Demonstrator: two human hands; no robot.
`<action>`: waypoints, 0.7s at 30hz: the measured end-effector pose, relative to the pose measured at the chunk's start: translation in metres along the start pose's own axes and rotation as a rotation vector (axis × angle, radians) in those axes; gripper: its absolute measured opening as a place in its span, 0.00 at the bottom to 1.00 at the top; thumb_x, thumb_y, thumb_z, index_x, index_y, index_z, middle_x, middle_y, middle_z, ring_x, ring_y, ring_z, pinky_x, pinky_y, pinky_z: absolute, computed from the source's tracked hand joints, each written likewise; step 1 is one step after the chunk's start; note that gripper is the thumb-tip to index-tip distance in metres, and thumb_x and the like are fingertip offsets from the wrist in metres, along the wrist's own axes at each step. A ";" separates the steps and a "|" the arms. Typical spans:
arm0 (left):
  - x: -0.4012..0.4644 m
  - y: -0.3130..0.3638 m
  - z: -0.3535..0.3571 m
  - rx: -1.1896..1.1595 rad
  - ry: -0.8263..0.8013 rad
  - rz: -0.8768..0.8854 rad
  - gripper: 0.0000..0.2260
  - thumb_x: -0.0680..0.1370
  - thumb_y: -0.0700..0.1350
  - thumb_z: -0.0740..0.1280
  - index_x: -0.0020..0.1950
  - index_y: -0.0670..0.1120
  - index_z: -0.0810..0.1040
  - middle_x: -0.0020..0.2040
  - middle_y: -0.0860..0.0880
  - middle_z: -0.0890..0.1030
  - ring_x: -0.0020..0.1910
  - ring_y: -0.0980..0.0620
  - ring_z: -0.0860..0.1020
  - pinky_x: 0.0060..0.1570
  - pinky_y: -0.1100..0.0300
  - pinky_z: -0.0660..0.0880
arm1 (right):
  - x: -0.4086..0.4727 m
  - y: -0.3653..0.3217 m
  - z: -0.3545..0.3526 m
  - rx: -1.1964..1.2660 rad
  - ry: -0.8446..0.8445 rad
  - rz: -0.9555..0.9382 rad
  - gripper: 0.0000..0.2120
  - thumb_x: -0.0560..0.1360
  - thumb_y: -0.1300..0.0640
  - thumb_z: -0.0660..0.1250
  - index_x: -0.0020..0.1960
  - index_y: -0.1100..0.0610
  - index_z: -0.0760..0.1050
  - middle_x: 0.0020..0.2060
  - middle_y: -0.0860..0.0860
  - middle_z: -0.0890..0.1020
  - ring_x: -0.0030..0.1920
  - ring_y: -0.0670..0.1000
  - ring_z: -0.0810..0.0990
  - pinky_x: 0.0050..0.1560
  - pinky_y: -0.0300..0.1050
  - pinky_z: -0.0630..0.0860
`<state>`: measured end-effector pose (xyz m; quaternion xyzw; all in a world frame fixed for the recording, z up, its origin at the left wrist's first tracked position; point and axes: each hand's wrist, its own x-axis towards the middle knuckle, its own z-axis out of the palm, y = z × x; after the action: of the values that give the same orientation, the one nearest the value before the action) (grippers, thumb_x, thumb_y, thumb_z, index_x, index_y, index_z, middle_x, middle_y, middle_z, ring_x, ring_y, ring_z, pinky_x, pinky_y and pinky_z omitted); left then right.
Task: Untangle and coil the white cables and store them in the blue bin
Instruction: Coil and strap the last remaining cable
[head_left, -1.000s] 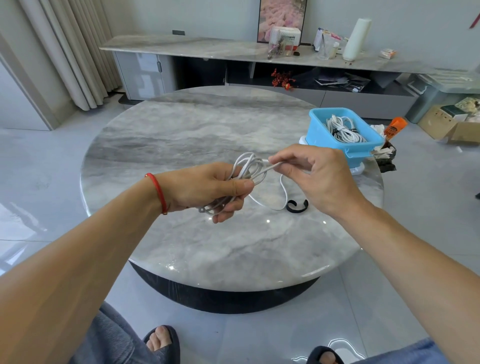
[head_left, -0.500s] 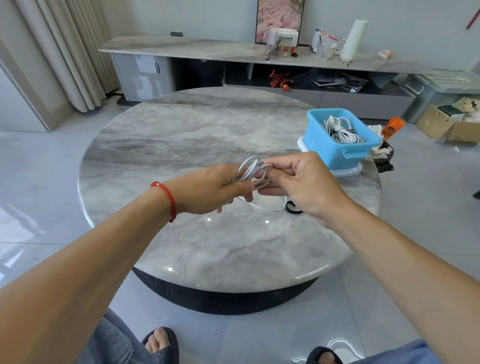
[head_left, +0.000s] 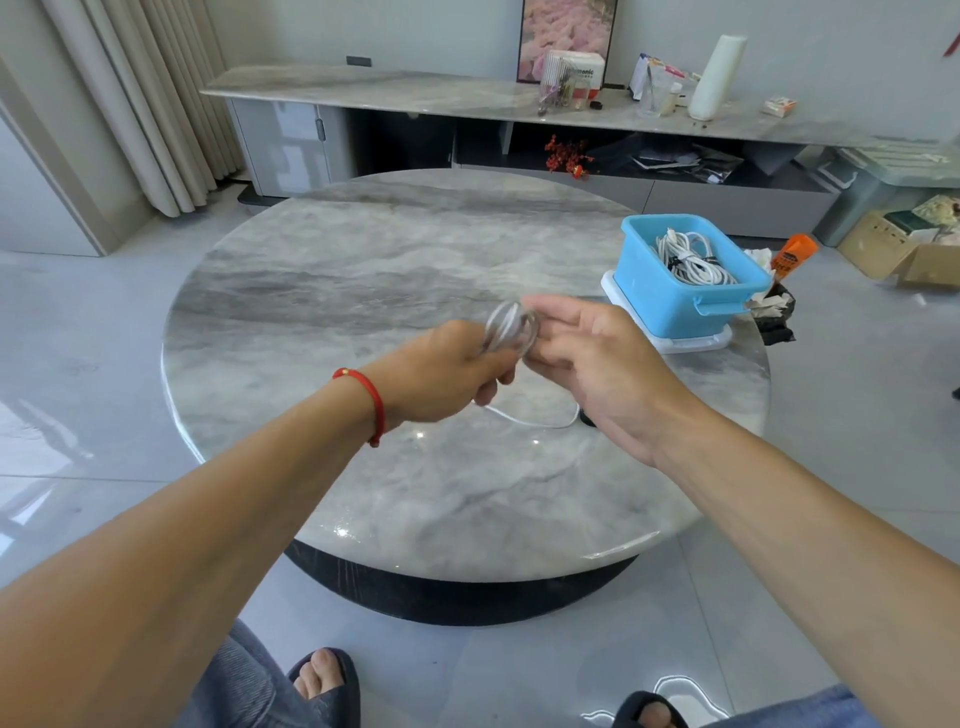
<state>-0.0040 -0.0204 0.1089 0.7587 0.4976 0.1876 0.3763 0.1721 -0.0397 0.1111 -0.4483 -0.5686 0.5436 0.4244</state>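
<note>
The white cable (head_left: 508, 328) is bunched into loops in my left hand (head_left: 445, 375), held up over the middle of the round marble table (head_left: 363, 291); my fingers curl round the bundle and grip it, though the loops are blurred and I cannot count them; a loose tail of the same cable droops below my hands and lies in a curve on the tabletop; my right hand (head_left: 597, 364) sits just beside the bundle, palm turned toward me, fingers relaxed and mostly straight, the tips touching the loops rather than clutching them; a red string bracelet (head_left: 370, 401) circles my left wrist; a small dark thing lies on the table by the end of the tail, mostly hidden behind my right hand, and I cannot tell what it is.

Over on the right side of the table stands the blue bin (head_left: 654, 291), resting on a white lid (head_left: 691, 343); inside it lies another coil of white cables (head_left: 691, 257), bound with dark ties; beyond the table's right edge an orange bottle (head_left: 792, 252) pokes up; a long marble sideboard (head_left: 363, 93) runs along the far wall; my sandalled feet show at the bottom.
</note>
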 end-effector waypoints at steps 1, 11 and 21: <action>0.000 0.000 -0.002 -0.166 0.030 -0.033 0.14 0.85 0.50 0.60 0.45 0.44 0.76 0.33 0.50 0.77 0.32 0.54 0.75 0.36 0.63 0.71 | 0.002 0.000 0.001 0.064 0.029 0.020 0.20 0.78 0.73 0.57 0.62 0.59 0.79 0.58 0.64 0.84 0.57 0.51 0.82 0.71 0.54 0.74; -0.001 0.007 -0.022 -1.015 0.227 -0.221 0.13 0.86 0.52 0.58 0.45 0.47 0.69 0.29 0.54 0.62 0.24 0.56 0.59 0.22 0.64 0.61 | -0.015 0.024 0.034 -0.483 -0.421 0.249 0.13 0.85 0.53 0.61 0.58 0.55 0.83 0.56 0.46 0.86 0.62 0.40 0.80 0.64 0.38 0.70; -0.001 -0.008 -0.014 -0.509 0.112 -0.407 0.12 0.84 0.50 0.59 0.46 0.45 0.71 0.30 0.52 0.66 0.23 0.55 0.61 0.22 0.63 0.61 | -0.030 0.005 0.049 -1.231 -0.501 -0.095 0.17 0.86 0.43 0.52 0.49 0.49 0.75 0.35 0.44 0.74 0.46 0.54 0.79 0.46 0.51 0.71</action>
<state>-0.0187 -0.0145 0.1115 0.5141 0.5959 0.2682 0.5556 0.1323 -0.0808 0.1040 -0.4435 -0.8758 0.1882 -0.0308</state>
